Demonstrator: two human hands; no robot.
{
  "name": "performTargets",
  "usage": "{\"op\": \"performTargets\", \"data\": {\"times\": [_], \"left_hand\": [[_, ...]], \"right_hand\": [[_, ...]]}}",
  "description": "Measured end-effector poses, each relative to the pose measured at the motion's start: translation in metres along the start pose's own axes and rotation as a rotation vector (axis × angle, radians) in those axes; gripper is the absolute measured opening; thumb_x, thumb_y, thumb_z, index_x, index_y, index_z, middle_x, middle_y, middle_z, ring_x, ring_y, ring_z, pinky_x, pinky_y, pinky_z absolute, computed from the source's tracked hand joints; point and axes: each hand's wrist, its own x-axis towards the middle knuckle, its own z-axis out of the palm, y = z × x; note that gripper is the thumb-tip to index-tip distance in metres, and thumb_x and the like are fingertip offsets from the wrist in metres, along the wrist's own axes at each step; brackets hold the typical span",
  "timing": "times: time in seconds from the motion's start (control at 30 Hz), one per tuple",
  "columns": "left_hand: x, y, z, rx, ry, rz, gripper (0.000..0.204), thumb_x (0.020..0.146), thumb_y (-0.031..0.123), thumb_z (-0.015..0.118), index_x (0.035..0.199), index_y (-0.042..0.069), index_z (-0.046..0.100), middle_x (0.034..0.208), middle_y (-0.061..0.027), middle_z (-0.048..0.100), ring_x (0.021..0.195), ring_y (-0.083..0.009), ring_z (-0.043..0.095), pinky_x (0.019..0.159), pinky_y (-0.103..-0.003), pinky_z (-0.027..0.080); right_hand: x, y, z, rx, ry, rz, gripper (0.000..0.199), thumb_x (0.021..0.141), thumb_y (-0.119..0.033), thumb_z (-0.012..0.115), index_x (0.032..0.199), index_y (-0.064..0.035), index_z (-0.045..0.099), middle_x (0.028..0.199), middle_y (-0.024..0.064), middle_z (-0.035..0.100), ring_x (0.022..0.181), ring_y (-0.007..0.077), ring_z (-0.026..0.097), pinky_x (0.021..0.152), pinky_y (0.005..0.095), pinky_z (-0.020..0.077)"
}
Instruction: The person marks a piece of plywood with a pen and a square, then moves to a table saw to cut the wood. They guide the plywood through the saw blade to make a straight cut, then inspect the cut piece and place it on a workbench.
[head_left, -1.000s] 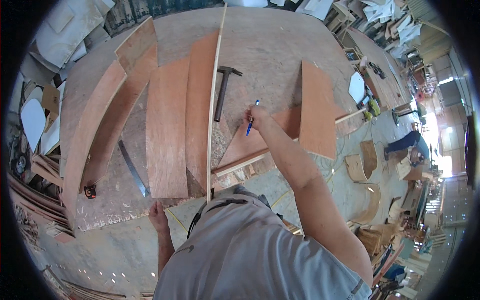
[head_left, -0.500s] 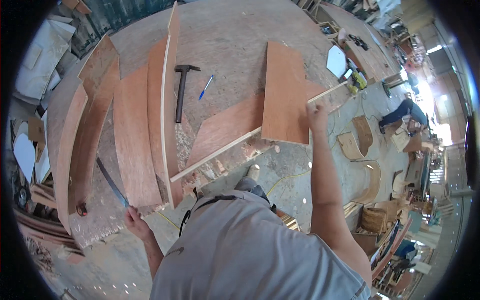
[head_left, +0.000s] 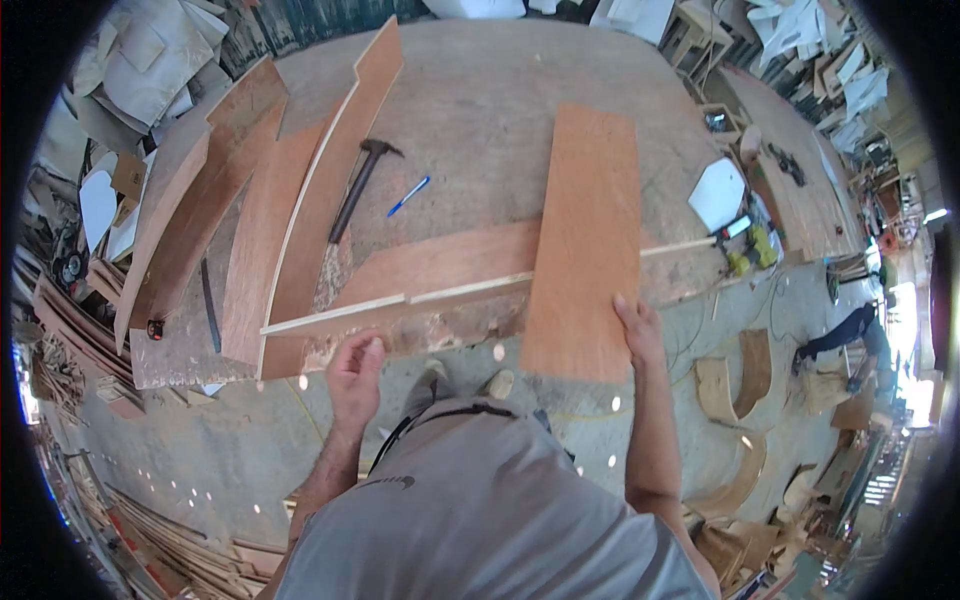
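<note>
My right hand (head_left: 638,330) grips the near right edge of a rectangular plywood panel (head_left: 585,230), its thumb on the top face. The panel lies across long narrow wooden pieces (head_left: 470,288) at the bench's near side. My left hand (head_left: 356,378) hovers just off the near edge, empty, its fingers loosely bent and apart from the wood. Close to it is the end of a tall plywood board (head_left: 335,165) standing on edge. A hammer (head_left: 362,190) and a blue pen (head_left: 408,196) lie beyond. A dark, thin strip (head_left: 211,305) rests at left.
A curved plywood assembly (head_left: 200,195) stands on the left of the bench (head_left: 480,80), with a small tape measure (head_left: 155,329) near it. A yellow-green power tool (head_left: 752,252) is at right. Curved wood pieces (head_left: 735,380) lie on the floor; another person (head_left: 850,335) bends beyond.
My left hand has let go of the dark strip and moved right. My right hand has shifted from beside the panel onto its near right edge. The panel now extends nearer to me.
</note>
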Motion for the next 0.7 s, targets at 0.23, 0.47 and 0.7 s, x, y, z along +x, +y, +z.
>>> {"op": "performTargets", "data": {"times": [0.23, 0.47, 0.7], "left_hand": [[0.11, 0.028, 0.123, -0.103, -0.232, -0.178, 0.041, 0.099, 0.028, 0.058, 0.128, -0.001, 0.052, 0.111, -0.0086, 0.066, 0.102, -0.0158, 0.062, 0.086, -0.03, 0.051], [0.181, 0.046, 0.245, -0.816, -0.266, -0.281, 0.062, 0.101, 0.05, 0.044, 0.142, 0.004, 0.037, 0.137, -0.0123, 0.052, 0.12, -0.0237, 0.055, 0.099, -0.041, 0.047], [0.097, -0.003, 0.282, -1.044, 0.015, -0.458, 0.062, 0.102, 0.05, 0.038, 0.144, 0.003, 0.034, 0.141, -0.013, 0.049, 0.127, -0.0256, 0.051, 0.101, -0.043, 0.048]], "right_hand": [[-0.053, -0.121, -0.101, -0.26, -0.228, -0.147, 0.05, 0.084, -0.029, 0.073, 0.118, 0.0055, 0.061, 0.109, 0.0068, 0.068, 0.098, 0.0137, 0.062, 0.087, 0.0308, 0.049], [-0.031, -0.16, -0.217, -0.571, -0.214, 0.043, 0.039, 0.077, -0.025, 0.081, 0.099, 0.0035, 0.068, 0.084, 0.0024, 0.068, 0.072, 0.0098, 0.06, 0.065, 0.0274, 0.0494], [0.128, -0.124, -0.232, -1.098, 0.093, -0.418, 0.034, 0.08, -0.029, 0.078, 0.081, 0.0034, 0.068, 0.062, 0.0037, 0.058, 0.057, 0.0119, 0.049, 0.053, 0.0311, 0.0423]]}}
